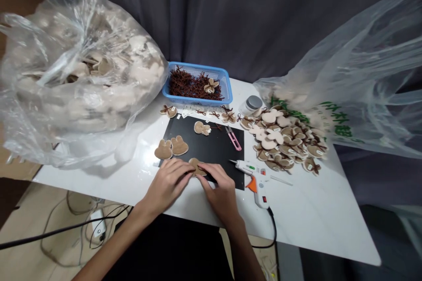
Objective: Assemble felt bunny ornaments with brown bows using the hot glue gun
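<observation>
My left hand [169, 182] and my right hand [219, 186] meet at the near edge of a black mat [214, 147], fingers pressed on a small tan felt bunny piece [197, 166] between them. Two more tan bunny pieces [171, 148] lie side by side at the mat's left edge. Another bunny piece with a bow [201, 128] lies at the back of the mat. Pink thread snips [233, 137] rest on the mat's right side. A white and orange glue gun [255, 180] lies just right of my right hand.
A blue basket [227, 90] of brown bows stands at the back. A pile of finished bunny pieces [286, 140] lies right, beside a small jar [252, 104]. Big clear bags of pieces sit left [75, 79] and right [362, 92]. Cables [66, 228] hang below the white table [316, 219].
</observation>
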{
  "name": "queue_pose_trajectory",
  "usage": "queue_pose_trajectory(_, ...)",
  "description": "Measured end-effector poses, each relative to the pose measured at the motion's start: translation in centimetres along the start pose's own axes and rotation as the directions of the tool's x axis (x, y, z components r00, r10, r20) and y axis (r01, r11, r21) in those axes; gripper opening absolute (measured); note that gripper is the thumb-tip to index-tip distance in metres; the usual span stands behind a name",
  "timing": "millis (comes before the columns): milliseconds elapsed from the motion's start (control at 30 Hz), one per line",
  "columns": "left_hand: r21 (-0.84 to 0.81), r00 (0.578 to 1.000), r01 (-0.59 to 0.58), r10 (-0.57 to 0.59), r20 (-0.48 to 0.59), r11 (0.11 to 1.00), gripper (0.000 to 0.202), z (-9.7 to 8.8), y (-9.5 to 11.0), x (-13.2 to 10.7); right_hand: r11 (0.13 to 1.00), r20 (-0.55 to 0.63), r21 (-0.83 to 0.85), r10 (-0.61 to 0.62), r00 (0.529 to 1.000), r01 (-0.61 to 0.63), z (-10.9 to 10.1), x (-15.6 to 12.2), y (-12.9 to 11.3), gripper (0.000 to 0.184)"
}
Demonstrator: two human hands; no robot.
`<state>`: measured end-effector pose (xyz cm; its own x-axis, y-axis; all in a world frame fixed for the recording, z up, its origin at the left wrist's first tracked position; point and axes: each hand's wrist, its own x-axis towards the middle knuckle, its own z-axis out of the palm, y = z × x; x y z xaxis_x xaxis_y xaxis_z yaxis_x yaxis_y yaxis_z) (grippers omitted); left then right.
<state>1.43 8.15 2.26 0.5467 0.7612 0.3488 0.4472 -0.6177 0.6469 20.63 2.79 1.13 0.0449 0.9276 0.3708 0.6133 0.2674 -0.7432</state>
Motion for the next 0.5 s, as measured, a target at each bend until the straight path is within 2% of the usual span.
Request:
queue_pose_trajectory(167,-0.047,0.996,0.091,-0.092,-0.019,0.995,0.021,0.2,-0.1,0.0,1.0,0.022,-0.022,-0.001,1.0,0.001,0.1,0.2,-0.4,0.018)
queue_pose_trajectory(267,-0.05,0.995,0.098,-0.1,-0.024,0.994,0.026,0.2,0.0,0.1,0.999,0.038,-0.047,-0.027,0.999,0.028,0.2,0.3,-0.7,0.019)
queue_pose_trajectory(500,0.017,0.996,0.093,-0.093,0.014,0.996,0.014,0.0,0.6,0.3,0.994,0.034,-0.098,-0.043,0.998,0.047,0.7,-0.1,-1.1,0.022)
